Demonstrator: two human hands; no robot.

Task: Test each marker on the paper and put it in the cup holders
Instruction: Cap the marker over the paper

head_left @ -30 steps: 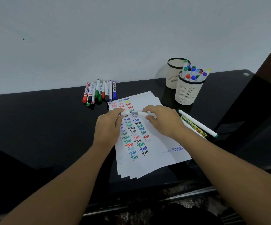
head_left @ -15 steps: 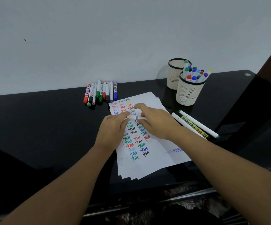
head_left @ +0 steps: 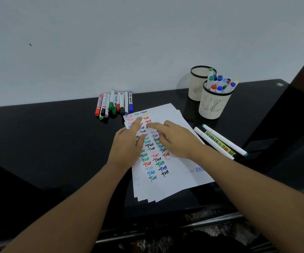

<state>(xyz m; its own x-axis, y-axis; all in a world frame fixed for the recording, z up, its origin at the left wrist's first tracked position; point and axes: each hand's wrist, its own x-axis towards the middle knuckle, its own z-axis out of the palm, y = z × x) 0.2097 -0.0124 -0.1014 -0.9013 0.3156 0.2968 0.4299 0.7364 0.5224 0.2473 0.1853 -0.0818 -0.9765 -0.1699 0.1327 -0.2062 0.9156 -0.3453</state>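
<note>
While hands (head_left: pixel 147 141) blur, grip unclear | front cup (head_left: pixel 213 105): markers (head_left: pixel 220 84) | rear cup (head_left: pixel 198 84): unclear

Paper (head_left: pixel 173 172) lies mid-table, loose markers (head_left: pixel 113 104) behind-left, cup holders (head_left: pixel 214 102) behind-right.

Glossy black table, matt paper, plastic cups

We see a table (head_left: pixel 56 139) of black, mirror-glossy, smooth surface; on it the paper (head_left: pixel 173 172) sheets look matt white with inked marks. Right of the paper, the two cup holders (head_left: pixel 213 105) look like cream perforated plastic with dark rims, and the markers (head_left: pixel 113 104) lying beyond the paper's far-left corner have smooth, slightly shiny plastic barrels. The wall (head_left: pixel 129 42) behind is matt and plain.
</note>
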